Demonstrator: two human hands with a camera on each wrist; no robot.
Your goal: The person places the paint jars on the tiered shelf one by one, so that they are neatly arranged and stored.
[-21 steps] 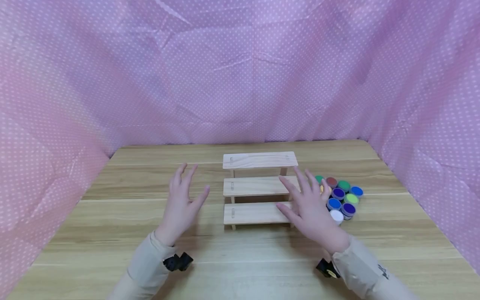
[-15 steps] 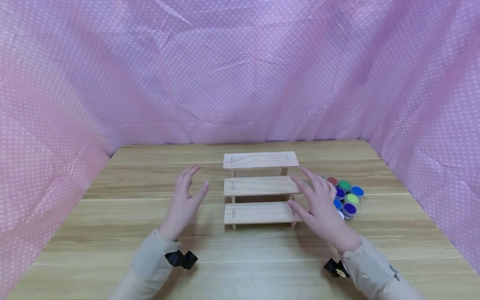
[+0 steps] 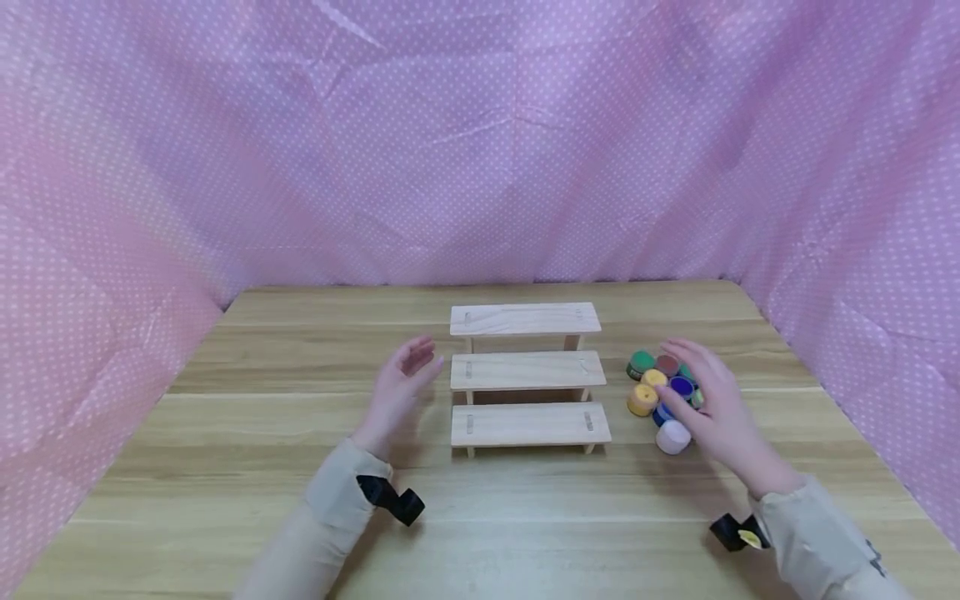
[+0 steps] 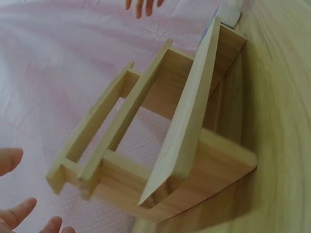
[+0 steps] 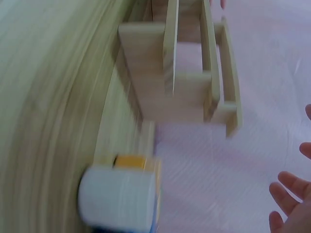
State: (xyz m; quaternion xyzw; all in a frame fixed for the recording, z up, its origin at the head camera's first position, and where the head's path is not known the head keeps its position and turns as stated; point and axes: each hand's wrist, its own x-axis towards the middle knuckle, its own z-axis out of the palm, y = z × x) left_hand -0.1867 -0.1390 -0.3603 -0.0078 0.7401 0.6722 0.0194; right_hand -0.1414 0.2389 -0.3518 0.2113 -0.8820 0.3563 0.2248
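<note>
A three-tier wooden stepped rack (image 3: pixel 528 371) stands on the table, its lowest shelf toward me. My left hand (image 3: pixel 397 387) hovers just left of the rack, fingers loosely bent and holding nothing; the left wrist view shows its fingertips apart from the rack (image 4: pixel 194 160). To the right, my right hand (image 3: pixel 716 408) is over a cluster of small lidded paint pots, hiding some of them. Around it show a white pot (image 3: pixel 673 437), a yellow pot (image 3: pixel 642 400), a green pot (image 3: pixel 641 363) and a dark red one (image 3: pixel 667 365). In the right wrist view the white pot (image 5: pixel 119 199) is close and the fingers hold nothing.
The wooden table (image 3: pixel 247 417) extends on both sides of the rack. A pink polka-dot cloth (image 3: pixel 480 150) hangs behind the table and along its sides. Each wrist wears a black camera mount, such as the left one (image 3: pixel 390 498).
My right hand has moved right, from beside the rack to over the pots, uncovering the yellow and green ones. My left hand has shifted right, closer to the rack.
</note>
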